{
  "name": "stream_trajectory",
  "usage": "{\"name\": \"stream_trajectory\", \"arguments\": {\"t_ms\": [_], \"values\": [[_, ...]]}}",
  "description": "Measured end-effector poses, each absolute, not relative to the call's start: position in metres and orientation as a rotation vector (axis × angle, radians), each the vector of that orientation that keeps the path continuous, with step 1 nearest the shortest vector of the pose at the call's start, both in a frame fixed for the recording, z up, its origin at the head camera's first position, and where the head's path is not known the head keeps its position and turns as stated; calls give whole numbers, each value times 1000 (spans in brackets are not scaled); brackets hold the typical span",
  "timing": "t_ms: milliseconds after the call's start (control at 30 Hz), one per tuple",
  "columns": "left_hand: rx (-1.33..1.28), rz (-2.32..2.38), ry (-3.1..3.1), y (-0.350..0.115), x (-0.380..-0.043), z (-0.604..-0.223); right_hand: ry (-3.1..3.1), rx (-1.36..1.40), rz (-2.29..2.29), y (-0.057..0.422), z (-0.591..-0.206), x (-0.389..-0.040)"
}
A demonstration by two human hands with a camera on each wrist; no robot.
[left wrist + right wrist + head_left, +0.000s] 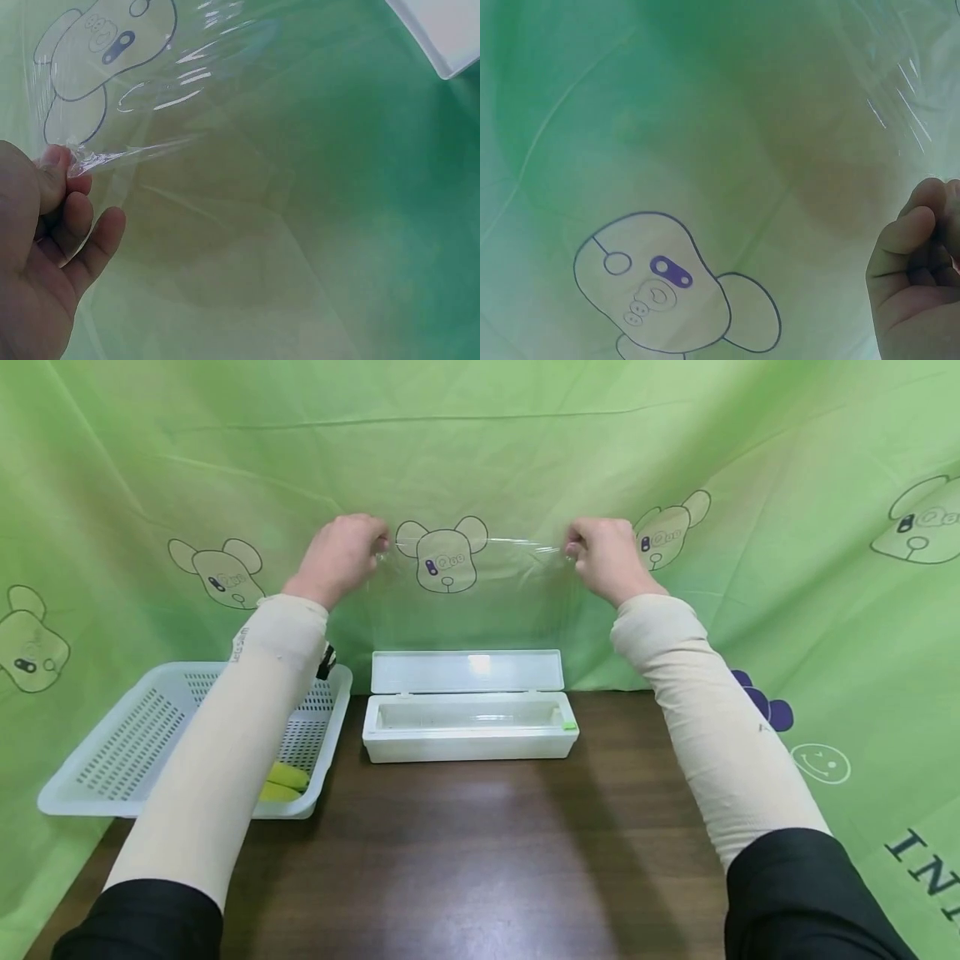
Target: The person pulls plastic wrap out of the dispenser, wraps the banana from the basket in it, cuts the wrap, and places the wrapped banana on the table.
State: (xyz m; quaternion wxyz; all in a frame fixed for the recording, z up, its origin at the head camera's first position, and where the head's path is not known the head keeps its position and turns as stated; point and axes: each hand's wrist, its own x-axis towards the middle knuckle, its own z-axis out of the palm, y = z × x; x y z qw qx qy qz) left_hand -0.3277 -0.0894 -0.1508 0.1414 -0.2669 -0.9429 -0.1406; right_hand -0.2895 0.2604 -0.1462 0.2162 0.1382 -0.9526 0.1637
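A clear sheet of cling film [517,542] is stretched between the two raised hands, above a white dispenser box [471,748] whose lid [427,672] stands up at the back. My left hand [341,556] pinches one top corner between thumb and forefinger; in the left wrist view the film [191,75] bunches into creases at those fingertips. At the opposite corner, my right hand [607,556] pinches the film with curled fingers. Part of the right hand [919,262] is cut off by the edge of its wrist view, where shiny film streaks run up from the fingertips.
Left of the box stands a white perforated basket [127,760], partly covered by the left forearm, with yellow fruit [288,775] inside. A green cloth [480,460] printed with bear faces hangs behind the brown table [465,860]. On the box's right end sits a small green piece [570,726].
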Motion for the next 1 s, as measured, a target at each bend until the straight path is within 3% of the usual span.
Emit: {"name": "stream_trajectory", "arguments": {"t_ms": [567,1000], "values": [[-693,-426,-2713,-82,-318,-131,-2662,315,447,259,-125,-282],[-678,-625,-2779,-105,-295,-124,-2730,439,509,239,-115,-232]]}}
